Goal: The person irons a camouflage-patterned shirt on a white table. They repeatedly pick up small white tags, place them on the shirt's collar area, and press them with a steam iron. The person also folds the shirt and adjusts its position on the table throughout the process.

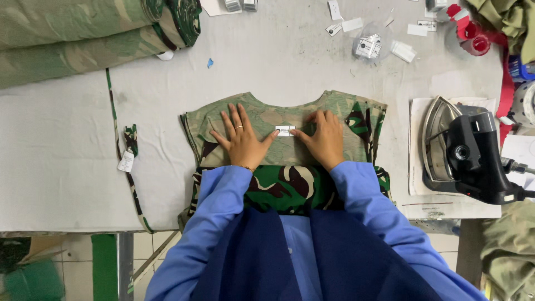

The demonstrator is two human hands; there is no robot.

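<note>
Your left hand (241,138) lies flat and spread, palm down, on the camouflage garment (284,153), gripping nothing. Your right hand (323,138) also rests on the cloth, its fingers drawn together with the fingertips at the edge of a small white label (285,130); whether they pinch it or only press it, you cannot tell from this view. The label sits just below the neckline, between your two hands. The garment lies flat on the pale surface (61,161), its lower part folded up dark green near your sleeves.

Far across the surface, a clear plastic bag (372,42) holds a bundle of small white tags, with loose tags scattered beside it. An iron (462,150) rests to your right, and rolls of camouflage fabric (83,33) lie at upper left.
</note>
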